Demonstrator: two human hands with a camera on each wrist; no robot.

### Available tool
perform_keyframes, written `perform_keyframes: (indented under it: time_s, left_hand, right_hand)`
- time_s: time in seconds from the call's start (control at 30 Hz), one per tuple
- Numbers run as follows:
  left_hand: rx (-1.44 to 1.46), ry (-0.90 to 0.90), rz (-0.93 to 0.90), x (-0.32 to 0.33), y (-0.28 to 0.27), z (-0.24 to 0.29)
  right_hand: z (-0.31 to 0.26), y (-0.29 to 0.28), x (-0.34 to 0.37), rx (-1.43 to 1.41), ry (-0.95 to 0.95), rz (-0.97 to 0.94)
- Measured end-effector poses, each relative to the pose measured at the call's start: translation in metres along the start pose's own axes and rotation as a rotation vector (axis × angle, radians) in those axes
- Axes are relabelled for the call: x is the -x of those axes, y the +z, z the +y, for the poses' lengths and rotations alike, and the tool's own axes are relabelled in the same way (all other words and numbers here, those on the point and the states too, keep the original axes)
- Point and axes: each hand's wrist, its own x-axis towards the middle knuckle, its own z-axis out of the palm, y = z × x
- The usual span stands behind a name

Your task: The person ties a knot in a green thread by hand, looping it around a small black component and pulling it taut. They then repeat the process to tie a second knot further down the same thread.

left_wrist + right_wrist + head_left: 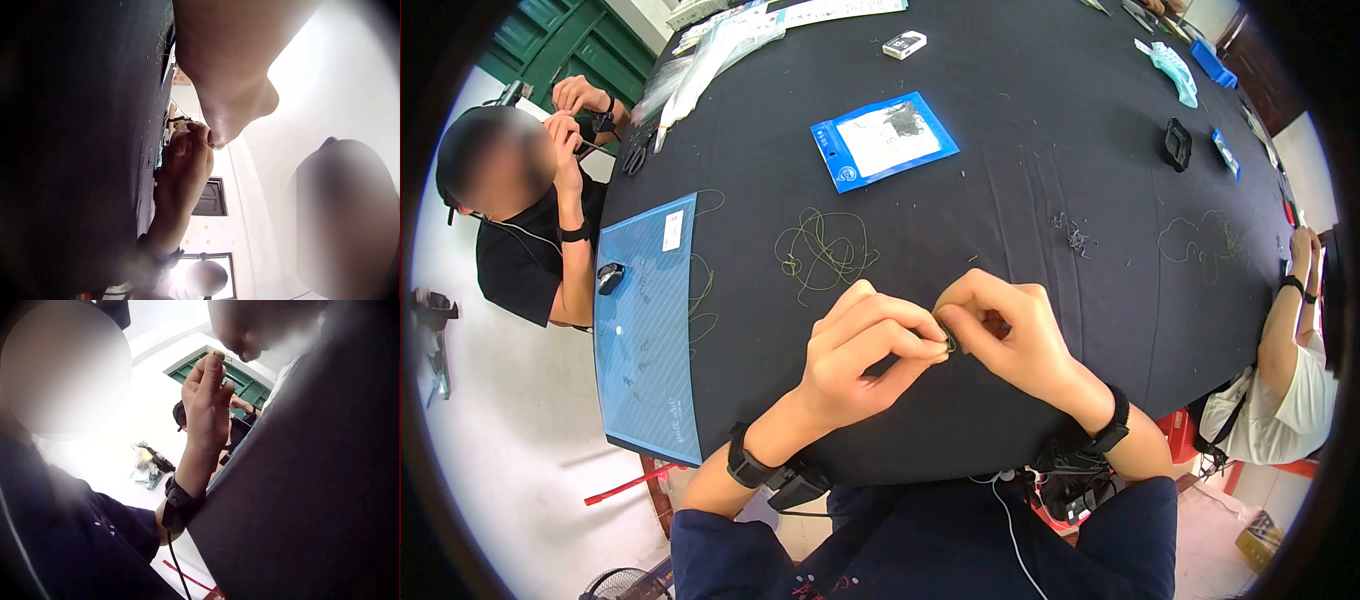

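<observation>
Pinched between thumb and fingertips of left hand [850, 350]: small bit of green cord [950, 343], held above black table [1000, 420]. Pinched also by curled thumb and forefinger of right hand [1030, 340], just beside left fingertips. Lying beyond, on table: loose cord tangle [825, 250], blue-bordered packet [885, 140]. At left: translucent blue sheet [645, 360].

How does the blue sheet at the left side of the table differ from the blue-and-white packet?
The blue sheet looks clearly larger than the blue-and-white packet. The sheet is mostly blue with fine slanting lines; the packet has a blue border around a paler middle. The sheet reaches the table's left edge, while the packet lies farther in. Both lie on the black cloth.
</observation>
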Motion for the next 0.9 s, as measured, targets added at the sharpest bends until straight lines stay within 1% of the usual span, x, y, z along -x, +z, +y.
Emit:
perform_keyframes:
  time_s: [0.13, 0.23, 0.43, 0.53, 0.63, 0.73, 0.83, 0.9]
  left_hand:
    - [-0.031, -0.019, 0.007, 0.0018, 0.0018, -0.0004]
    - [-0.038, -0.055, -0.003, 0.0014, 0.0012, 0.0018]
    - [-0.038, -0.088, 0.009, 0.0007, 0.0005, 0.0028]
    - [-0.050, -0.105, 0.019, 0.0020, -0.0002, 0.0019]
    - [-0.058, -0.114, 0.025, 0.0024, 0.0002, 0.0012]
    - [-0.064, -0.112, 0.007, 0.0027, 0.0004, 0.0006]
    - [-0.061, -0.058, 0.022, 0.0040, 0.0013, -0.0054]
    - [-0.062, -0.080, 0.036, 0.0050, 0.0019, -0.0056]
  right_hand:
    - [0.0001, -0.0003, 0.0017, 0.021, -0.030, 0.114]
    - [-0.0027, -0.0020, 0.0024, 0.014, -0.063, 0.160]
    - [-0.0029, 0.0006, 0.0060, -0.070, -0.120, 0.162]
    - [-0.0043, 0.0026, 0.0083, -0.105, -0.137, 0.150]
    - [-0.0051, 0.0010, 0.0089, -0.086, -0.188, 0.087]
    - [-0.0068, 0.0019, 0.0094, -0.096, -0.244, 0.058]
    - [-0.0074, 0.0024, 0.0086, -0.110, -0.301, 0.015]
    - [-0.0077, 0.0034, 0.0088, -0.119, -0.307, -0.019]
